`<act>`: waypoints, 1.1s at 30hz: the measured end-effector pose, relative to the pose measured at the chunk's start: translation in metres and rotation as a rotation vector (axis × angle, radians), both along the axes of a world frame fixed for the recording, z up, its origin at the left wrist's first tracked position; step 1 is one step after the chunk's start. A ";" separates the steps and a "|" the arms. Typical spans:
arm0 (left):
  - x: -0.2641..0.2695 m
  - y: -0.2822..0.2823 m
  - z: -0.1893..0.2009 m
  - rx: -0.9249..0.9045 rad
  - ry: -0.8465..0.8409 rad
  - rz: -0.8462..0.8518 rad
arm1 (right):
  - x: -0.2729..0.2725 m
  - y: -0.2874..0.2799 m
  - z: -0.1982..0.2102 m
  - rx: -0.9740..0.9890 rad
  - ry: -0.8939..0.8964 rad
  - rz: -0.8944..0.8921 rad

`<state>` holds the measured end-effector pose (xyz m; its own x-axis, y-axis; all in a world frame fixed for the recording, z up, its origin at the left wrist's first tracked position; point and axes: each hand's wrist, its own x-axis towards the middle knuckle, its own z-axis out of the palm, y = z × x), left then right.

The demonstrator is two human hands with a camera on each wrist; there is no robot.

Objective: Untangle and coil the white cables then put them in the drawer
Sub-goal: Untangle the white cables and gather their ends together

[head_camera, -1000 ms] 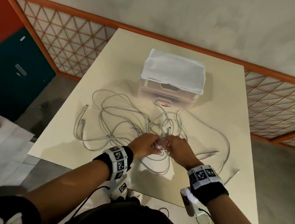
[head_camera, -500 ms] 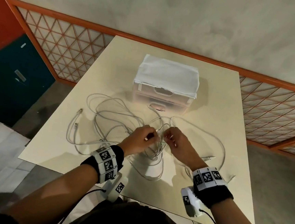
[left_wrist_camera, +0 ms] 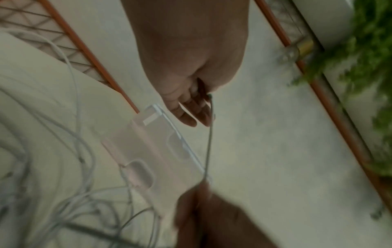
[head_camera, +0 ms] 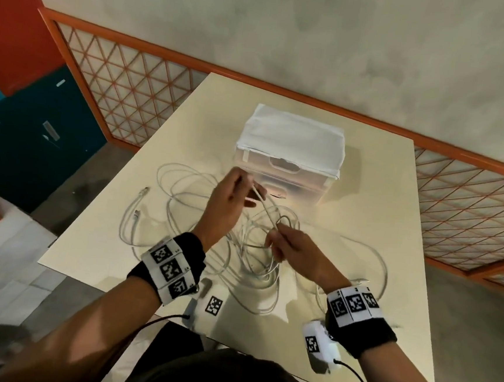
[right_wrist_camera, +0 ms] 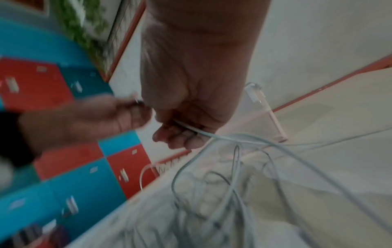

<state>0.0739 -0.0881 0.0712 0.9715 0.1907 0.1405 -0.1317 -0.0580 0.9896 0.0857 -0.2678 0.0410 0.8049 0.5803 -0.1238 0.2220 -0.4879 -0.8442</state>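
White cables [head_camera: 248, 251]: thin, still one loose tangle of overlapping loops on the cream table, spread from the left side to a wide arc at the right, with two connector ends lying free at far left. One strand is lifted off the pile and drawn taut on a diagonal, upper end pinched in the left hand [head_camera: 228, 201], lower end gripped in the right hand [head_camera: 294, 252]. Drawer unit [head_camera: 289, 169]: translucent plastic, two stacked drawers with cut-out handles, both closed, white cloth over the top, just behind the tangle.
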 end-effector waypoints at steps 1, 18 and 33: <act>0.002 0.005 0.006 -0.108 -0.019 0.029 | -0.003 -0.002 -0.005 -0.028 0.018 0.009; -0.002 0.039 -0.007 0.498 0.093 -0.384 | 0.012 0.006 0.045 -0.216 -0.216 0.098; 0.004 0.134 0.012 0.774 0.236 0.548 | -0.002 -0.067 -0.010 -0.425 0.023 -0.024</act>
<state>0.0780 0.0455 0.0836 0.7950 0.5611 0.2305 0.3036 -0.6970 0.6496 0.0833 -0.3345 0.0314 0.8119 0.4548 -0.3659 0.1900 -0.7986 -0.5711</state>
